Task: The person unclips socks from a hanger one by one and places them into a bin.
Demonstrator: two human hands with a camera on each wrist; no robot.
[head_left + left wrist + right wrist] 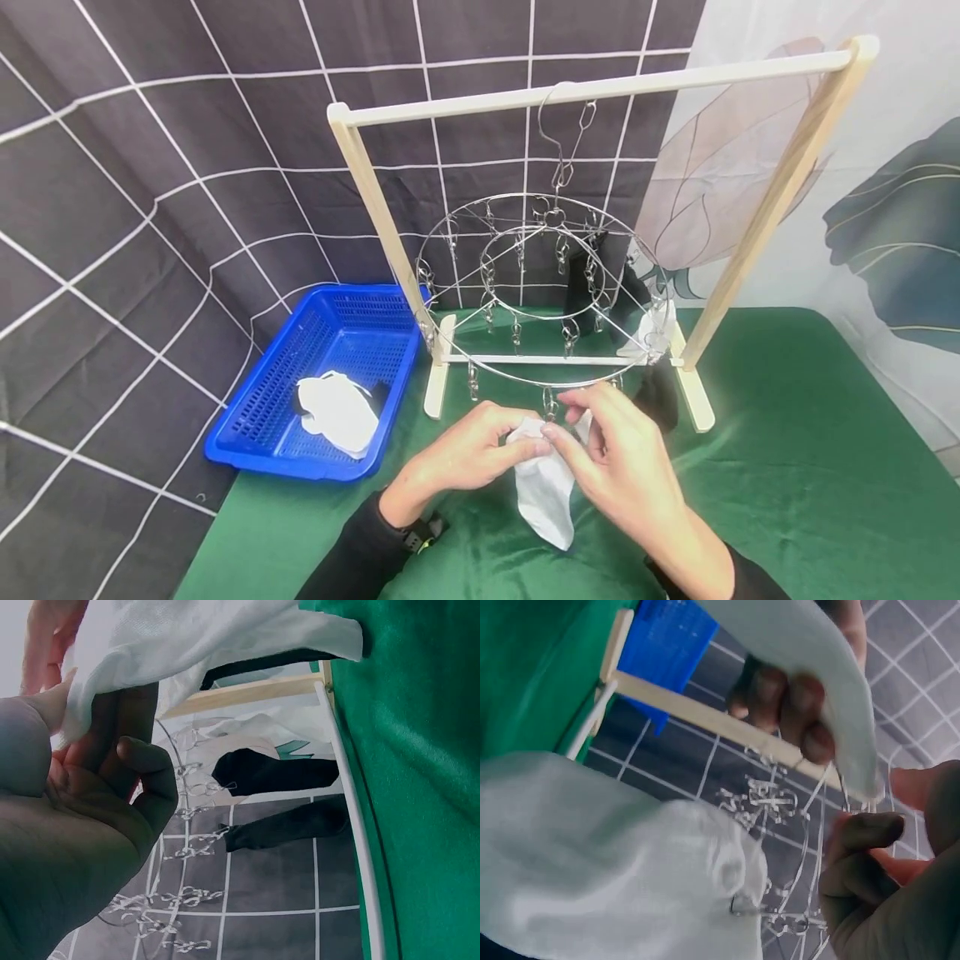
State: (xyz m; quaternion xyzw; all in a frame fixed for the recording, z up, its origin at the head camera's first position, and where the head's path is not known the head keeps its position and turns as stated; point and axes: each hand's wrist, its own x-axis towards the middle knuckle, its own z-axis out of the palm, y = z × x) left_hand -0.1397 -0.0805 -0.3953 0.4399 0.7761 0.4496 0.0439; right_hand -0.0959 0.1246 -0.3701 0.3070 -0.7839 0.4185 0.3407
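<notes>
Below the front rim of the round wire hanger, my left hand pinches the top of a white sock between thumb and fingers. The sock's toe hangs down over the green cloth. My right hand is at the same top edge, its curled fingers and thumb around a small metal clip there. In the right wrist view, thumb and forefinger come in from either side of the sock's edge; the fingers partly hide the clip. Another white sock hangs from a clip close to that camera.
The hanger hooks onto a wooden stand. Black socks and a white sock hang on its far and right sides. Several bare clips dangle around the rings. At left, a blue basket holds white and dark fabric.
</notes>
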